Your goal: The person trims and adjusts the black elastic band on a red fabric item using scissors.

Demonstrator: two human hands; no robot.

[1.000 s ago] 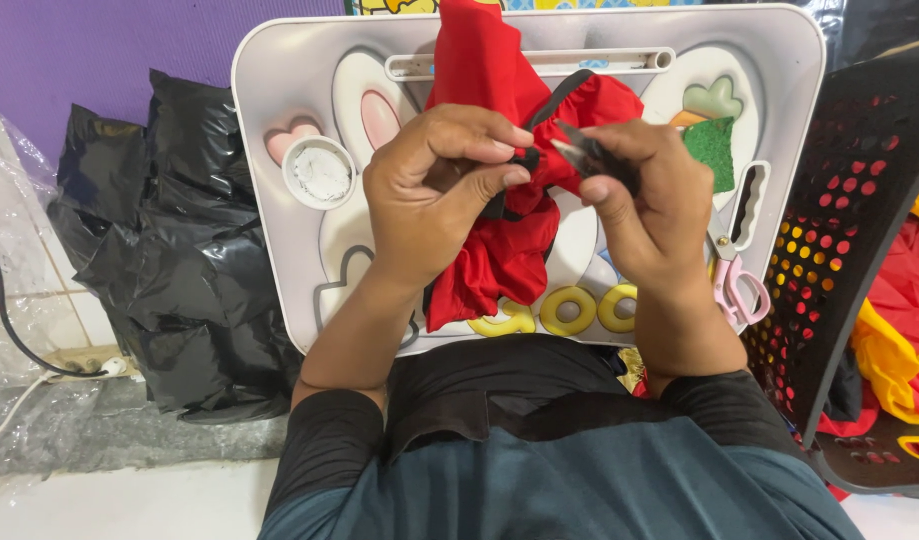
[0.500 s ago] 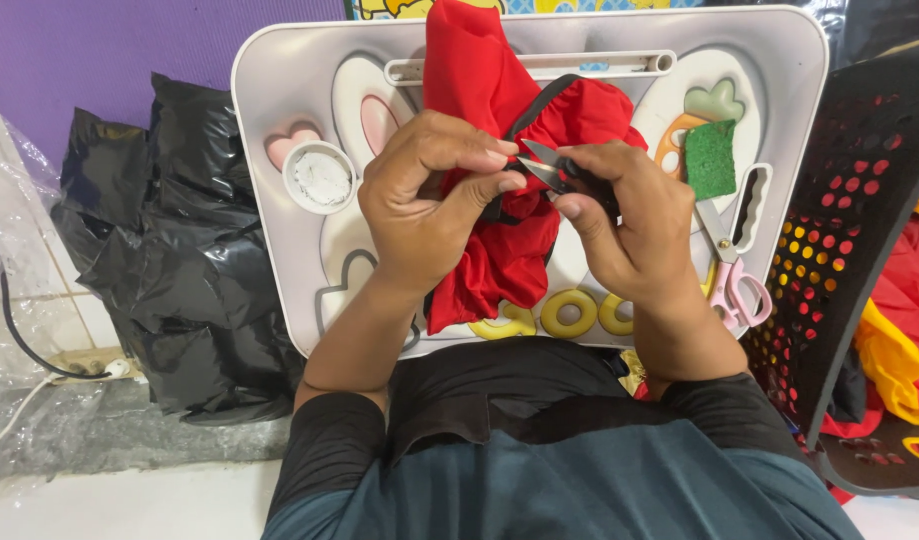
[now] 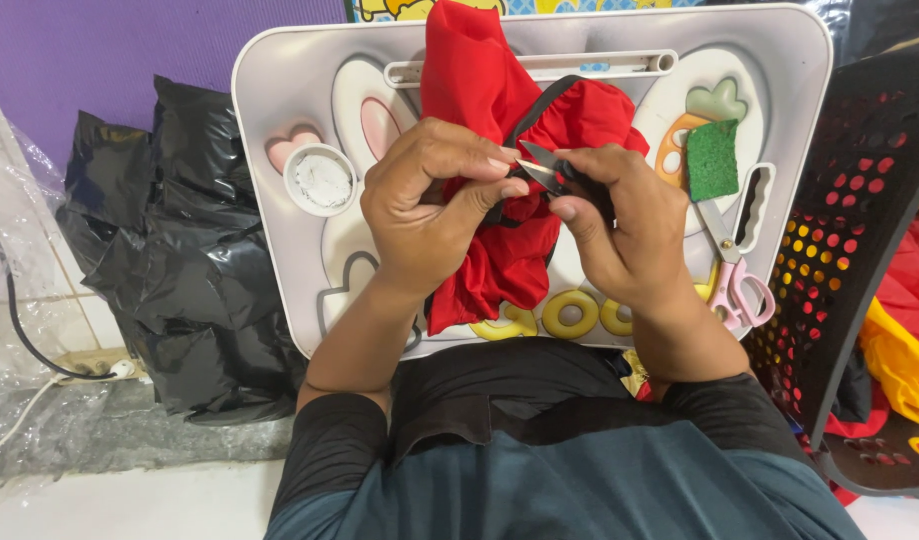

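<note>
Right hand grips snips touching red cloth pinched by left hand.

I see the lap tray across my knees | garment on its middle, under both hands | left hand left of right hand, snips between them | round cup on tray left | sponge and scissors on tray right | bags left of tray | basket right of it
</note>
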